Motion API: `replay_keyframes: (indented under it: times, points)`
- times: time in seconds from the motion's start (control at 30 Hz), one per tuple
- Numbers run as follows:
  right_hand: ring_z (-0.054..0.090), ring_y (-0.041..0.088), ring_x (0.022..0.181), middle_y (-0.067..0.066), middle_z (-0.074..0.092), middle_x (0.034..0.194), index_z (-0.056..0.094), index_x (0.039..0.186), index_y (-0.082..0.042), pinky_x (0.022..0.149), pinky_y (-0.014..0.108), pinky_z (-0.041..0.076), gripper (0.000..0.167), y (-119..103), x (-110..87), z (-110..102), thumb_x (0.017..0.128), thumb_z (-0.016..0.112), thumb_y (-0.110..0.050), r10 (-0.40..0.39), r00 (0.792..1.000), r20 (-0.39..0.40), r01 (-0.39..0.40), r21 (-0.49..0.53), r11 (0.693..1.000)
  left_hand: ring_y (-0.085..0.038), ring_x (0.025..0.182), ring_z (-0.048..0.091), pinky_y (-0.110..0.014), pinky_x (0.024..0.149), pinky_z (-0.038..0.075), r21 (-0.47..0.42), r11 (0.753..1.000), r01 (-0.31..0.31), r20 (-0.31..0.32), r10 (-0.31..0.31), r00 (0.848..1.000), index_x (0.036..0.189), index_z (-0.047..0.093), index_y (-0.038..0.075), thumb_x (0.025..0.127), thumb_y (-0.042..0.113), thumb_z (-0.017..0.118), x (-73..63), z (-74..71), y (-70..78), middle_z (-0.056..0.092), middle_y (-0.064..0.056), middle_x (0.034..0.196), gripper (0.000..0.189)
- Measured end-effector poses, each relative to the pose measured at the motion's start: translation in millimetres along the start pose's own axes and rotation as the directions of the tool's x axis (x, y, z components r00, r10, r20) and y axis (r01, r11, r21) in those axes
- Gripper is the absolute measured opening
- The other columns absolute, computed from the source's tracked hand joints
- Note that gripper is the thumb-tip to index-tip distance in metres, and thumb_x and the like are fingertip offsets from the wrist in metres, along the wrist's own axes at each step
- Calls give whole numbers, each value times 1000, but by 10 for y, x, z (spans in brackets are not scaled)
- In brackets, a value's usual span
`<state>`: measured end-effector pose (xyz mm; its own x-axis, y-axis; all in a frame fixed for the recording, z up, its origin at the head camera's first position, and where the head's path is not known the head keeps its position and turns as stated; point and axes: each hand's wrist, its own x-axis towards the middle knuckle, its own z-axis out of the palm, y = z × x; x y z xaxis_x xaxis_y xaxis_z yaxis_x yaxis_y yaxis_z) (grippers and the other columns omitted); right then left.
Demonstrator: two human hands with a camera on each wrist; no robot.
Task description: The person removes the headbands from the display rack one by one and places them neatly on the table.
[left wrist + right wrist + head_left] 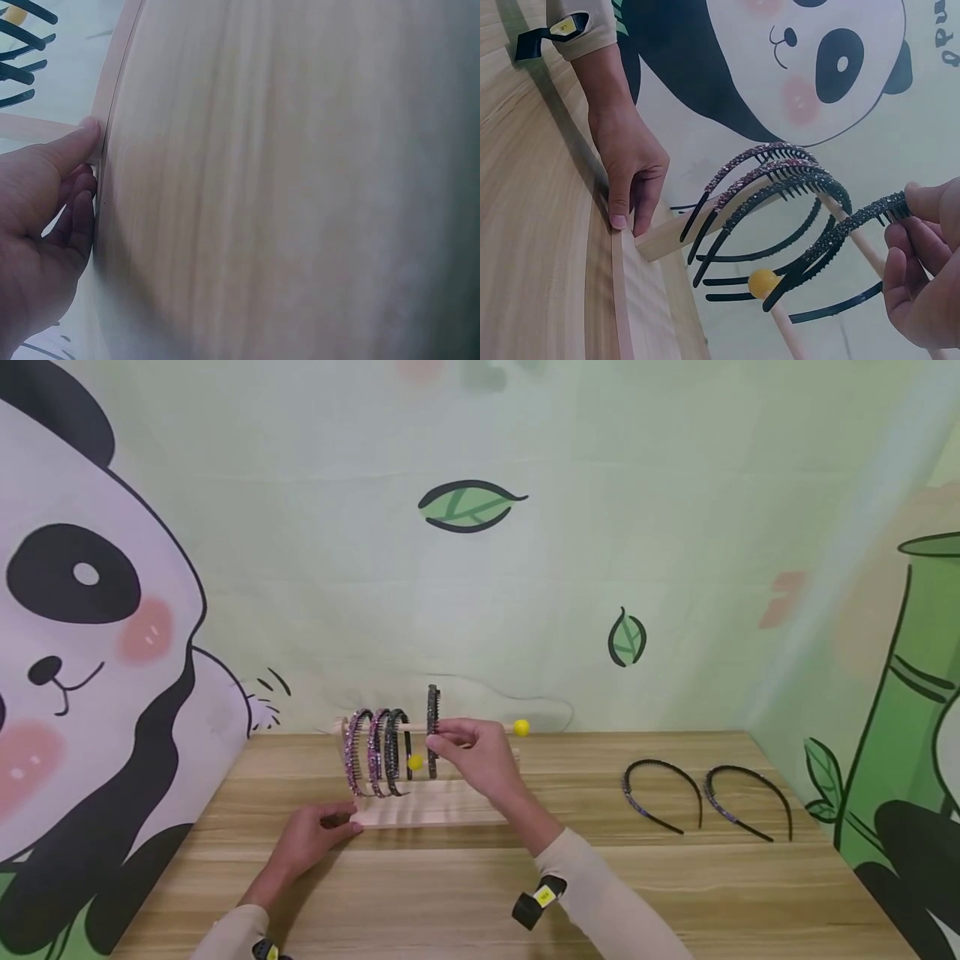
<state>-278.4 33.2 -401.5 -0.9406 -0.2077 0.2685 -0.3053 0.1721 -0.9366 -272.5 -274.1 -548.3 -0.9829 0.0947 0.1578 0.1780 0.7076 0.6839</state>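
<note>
A wooden display rack (431, 811) with dowel arms tipped by yellow balls stands on the table. Three glittery toothed headbands (377, 752), two pinkish-purple and one dark, hang toward its left side. My right hand (480, 758) pinches a black glittery headband (432, 706) between thumb and fingers, over the dowels and right of the hanging ones. In the right wrist view this black headband (866, 214) passes close by a yellow ball (763, 284). At the base's front left corner, my left hand (311, 839) grips the edge, its thumb (84, 139) lying on the wood.
Two more dark headbands, one nearer (628, 792) and one farther right (712, 794), lie on the wooden table (600, 893). Behind the table hangs a pale green backdrop (337, 527) printed with a panda, leaves and bamboo.
</note>
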Motion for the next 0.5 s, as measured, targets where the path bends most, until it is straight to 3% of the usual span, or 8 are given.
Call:
replay_keyframes:
  times: [0.2, 0.5]
  points:
    - [71, 19, 93, 7, 78, 103, 75, 118, -6, 76, 31, 59, 34, -31, -16, -69, 92, 79, -28, -11, 1000, -6, 11, -12, 1000, -26, 106, 70, -45, 92, 55, -4, 1000, 22, 5, -22, 1000, 116, 77, 7, 90, 26, 80, -1, 5, 2, 75, -12, 117, 32]
    - [70, 18, 93, 8, 78, 103, 75, 119, -6, 77, 31, 58, 35, -65, -42, -159, 92, 79, -28, -7, 1000, -17, 7, -9, 1000, -26, 106, 70, -46, 93, 55, -1, 1000, 16, 6, -16, 1000, 116, 77, 6, 91, 24, 80, -8, -1, 30, 75, -12, 117, 31]
